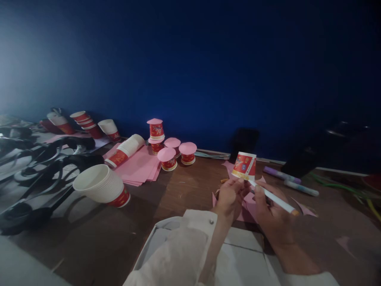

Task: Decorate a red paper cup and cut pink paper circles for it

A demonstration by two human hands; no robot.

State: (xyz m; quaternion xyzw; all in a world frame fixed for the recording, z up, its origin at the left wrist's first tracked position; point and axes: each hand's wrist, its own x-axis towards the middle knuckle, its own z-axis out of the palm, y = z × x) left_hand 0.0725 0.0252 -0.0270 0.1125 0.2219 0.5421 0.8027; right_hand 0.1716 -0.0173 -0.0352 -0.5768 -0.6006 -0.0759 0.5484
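My right hand (272,210) grips a white marker pen (278,200) with an orange end, its other end pointing at my left fingertips. My left hand (229,200) is closed in a pinch at that end of the pen; what the fingers hold is hidden. Right behind the fingertips stands a red paper cup (244,165), upside down, with a white label strip; I cannot tell if the hand touches it. Pink paper scraps (248,210) lie beneath and around both hands.
Several upturned red cups topped with pink discs (166,154) stand near the blue wall. Left of them are pink sheets (138,167) and a nested cup stack (101,184). Black headsets (56,171) crowd the far left. Two markers (282,174) and green cables (333,184) lie right.
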